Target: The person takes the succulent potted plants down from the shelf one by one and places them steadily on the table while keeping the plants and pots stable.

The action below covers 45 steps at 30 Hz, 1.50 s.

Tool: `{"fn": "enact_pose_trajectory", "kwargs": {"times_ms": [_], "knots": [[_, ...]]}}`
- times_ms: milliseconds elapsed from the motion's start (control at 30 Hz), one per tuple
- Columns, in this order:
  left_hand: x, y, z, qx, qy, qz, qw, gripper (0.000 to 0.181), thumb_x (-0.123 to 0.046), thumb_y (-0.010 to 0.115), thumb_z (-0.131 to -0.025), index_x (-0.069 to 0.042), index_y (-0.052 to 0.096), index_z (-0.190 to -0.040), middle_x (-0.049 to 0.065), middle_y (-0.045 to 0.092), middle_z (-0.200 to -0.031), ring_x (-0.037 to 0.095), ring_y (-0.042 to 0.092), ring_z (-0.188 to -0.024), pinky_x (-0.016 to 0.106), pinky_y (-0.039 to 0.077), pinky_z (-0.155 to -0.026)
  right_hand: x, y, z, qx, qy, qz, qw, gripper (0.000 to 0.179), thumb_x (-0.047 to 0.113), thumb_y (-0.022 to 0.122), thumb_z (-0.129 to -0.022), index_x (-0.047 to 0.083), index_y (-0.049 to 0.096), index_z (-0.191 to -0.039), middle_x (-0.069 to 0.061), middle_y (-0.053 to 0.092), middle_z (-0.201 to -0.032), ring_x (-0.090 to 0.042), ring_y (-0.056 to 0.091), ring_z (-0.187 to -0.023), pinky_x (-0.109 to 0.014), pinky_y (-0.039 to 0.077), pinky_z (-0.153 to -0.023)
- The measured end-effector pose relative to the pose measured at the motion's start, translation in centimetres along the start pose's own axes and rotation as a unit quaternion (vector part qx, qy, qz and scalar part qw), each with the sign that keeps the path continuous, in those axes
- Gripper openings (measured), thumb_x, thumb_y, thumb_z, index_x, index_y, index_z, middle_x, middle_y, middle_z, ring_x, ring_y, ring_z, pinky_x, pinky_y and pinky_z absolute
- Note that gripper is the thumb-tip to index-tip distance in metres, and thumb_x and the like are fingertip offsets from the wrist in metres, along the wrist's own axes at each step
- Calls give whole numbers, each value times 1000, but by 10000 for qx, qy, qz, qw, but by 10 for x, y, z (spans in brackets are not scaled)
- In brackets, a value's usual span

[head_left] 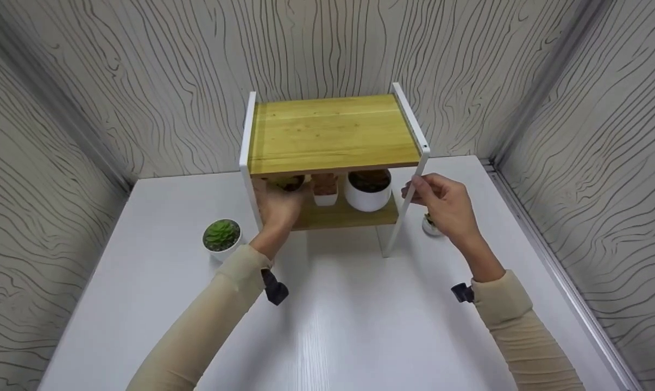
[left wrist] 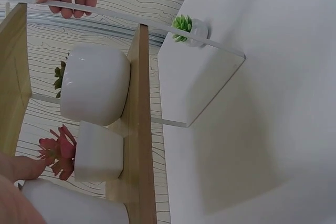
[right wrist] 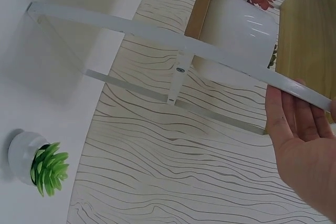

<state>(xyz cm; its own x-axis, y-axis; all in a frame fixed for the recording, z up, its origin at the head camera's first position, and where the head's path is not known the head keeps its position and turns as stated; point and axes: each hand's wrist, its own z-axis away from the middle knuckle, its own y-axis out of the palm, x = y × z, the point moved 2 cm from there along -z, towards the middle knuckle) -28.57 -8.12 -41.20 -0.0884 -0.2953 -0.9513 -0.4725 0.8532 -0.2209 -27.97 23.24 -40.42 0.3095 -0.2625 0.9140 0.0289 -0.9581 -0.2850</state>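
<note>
A two-tier shelf with a yellow wooden top board [head_left: 333,133] and white metal side frames stands on the table. My left hand [head_left: 284,206] reaches in under the top board and grips a white potted plant [left wrist: 68,203] at the left end of the lower board [head_left: 341,218]. Beside it on that board are a small square pot with a red succulent [left wrist: 60,150] and a large round white pot [head_left: 368,198]. My right hand [head_left: 447,203] holds the front post of the right side frame [right wrist: 231,66] between thumb and fingers. The left fingertips are mostly hidden.
A white pot with a green succulent [head_left: 221,237] stands on the white table [head_left: 327,326] left of the shelf. Another small green succulent [right wrist: 50,169] in a white pot sits to the right, below my right hand. Wood-patterned panels [head_left: 170,81] enclose the back and sides.
</note>
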Motion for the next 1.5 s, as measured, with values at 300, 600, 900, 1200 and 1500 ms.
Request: {"fn": "enact_pose_trajectory", "kwargs": {"times_ms": [300, 600, 900, 1200, 1500], "knots": [[-1, -2, 1, 85, -99, -41, 9999, 78, -13, 85, -79, -11, 42, -144, 12, 55, -144, 27, 56, -137, 44, 48, -116, 1, 0, 1, -4, -1, 75, 10000, 41, 35, 61, -107, -4, 73, -110, -16, 78, -104, -9, 78, -96, -24, 62, -92], [-3, -1, 2, 34, -80, 155, 9998, 77, -8, 84, -77, -10, 43, -142, 14, 57, -143, 28, 57, -134, 44, 48, -114, 1, 1, 3, -15, 49, 86, 9999, 41, 36, 60, -108, -3, 73, -111, -18, 78, -106, -9, 78, -97, -22, 62, -92], [-3, -1, 2, 159, -93, 137, 9997, 77, -6, 82, -78, -11, 41, -143, 13, 57, -141, 26, 58, -129, 44, 49, -110, 0, 2, 2, 2, 64, -12, 10000, 43, 37, 60, -107, -4, 72, -112, -18, 78, -105, -10, 78, -98, -23, 62, -93], [-3, 1, 5, 104, -218, -163, 9996, 76, -15, 83, -81, -8, 41, -143, 13, 53, -142, 25, 57, -131, 43, 48, -113, 0, 1, 3, 2, 147, 135, 9998, 44, 38, 59, -108, -4, 72, -113, -21, 77, -108, -14, 78, -99, -20, 61, -93], [-5, 0, 13, 171, -734, -622, 9952, 95, -28, 84, -83, -5, 28, -156, 16, 41, -154, 28, 48, -142, 47, 45, -118, 0, 0, 2, 31, 152, 138, 9998, 45, 39, 59, -108, -4, 72, -114, -22, 76, -108, -19, 78, -102, -20, 61, -93]]}}
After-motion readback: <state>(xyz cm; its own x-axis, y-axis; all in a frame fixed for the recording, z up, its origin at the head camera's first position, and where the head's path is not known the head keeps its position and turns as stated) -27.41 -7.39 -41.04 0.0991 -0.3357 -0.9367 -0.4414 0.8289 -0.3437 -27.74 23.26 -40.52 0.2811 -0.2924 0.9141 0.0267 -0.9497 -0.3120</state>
